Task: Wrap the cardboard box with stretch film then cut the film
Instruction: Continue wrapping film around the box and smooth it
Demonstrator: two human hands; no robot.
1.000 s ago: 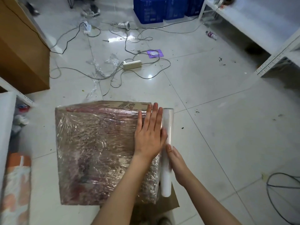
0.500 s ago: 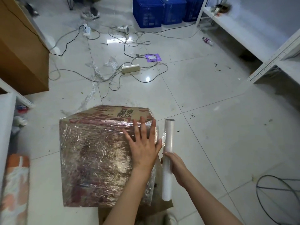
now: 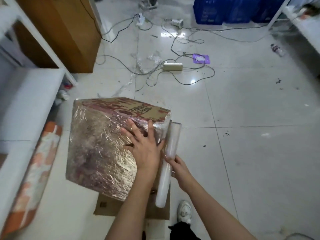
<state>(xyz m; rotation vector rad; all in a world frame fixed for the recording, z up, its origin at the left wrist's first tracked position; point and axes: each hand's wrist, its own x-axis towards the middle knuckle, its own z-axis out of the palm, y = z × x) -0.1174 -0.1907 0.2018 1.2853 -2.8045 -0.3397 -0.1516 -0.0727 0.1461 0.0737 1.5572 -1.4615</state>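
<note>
My left hand point(image 3: 144, 148) lies flat w/ fingers spread on the near-right part of the cardboard box point(image 3: 107, 144), pressing the film against its top. The box sits on the floor point(image 3: 251, 153) in front of me, already covered in shiny, wrinkled stretch film, resting partly on a flat piece of cardboard point(image 3: 110, 207). My right hand point(image 3: 179, 168) is curled round the film roll point(image 3: 168, 160) about mid-length; the roll stands tilted just beside the box's right edge, w/ a short stretch of film running from it to the box corner. My white shoe point(image 3: 185, 211) shows near the roll's lower end. Farther off on the floor: a power strip point(image 3: 172, 66) w/ tangled cables, a purple packet point(image 3: 201, 58), and blue crates point(image 3: 230, 10) at the back.
</note>
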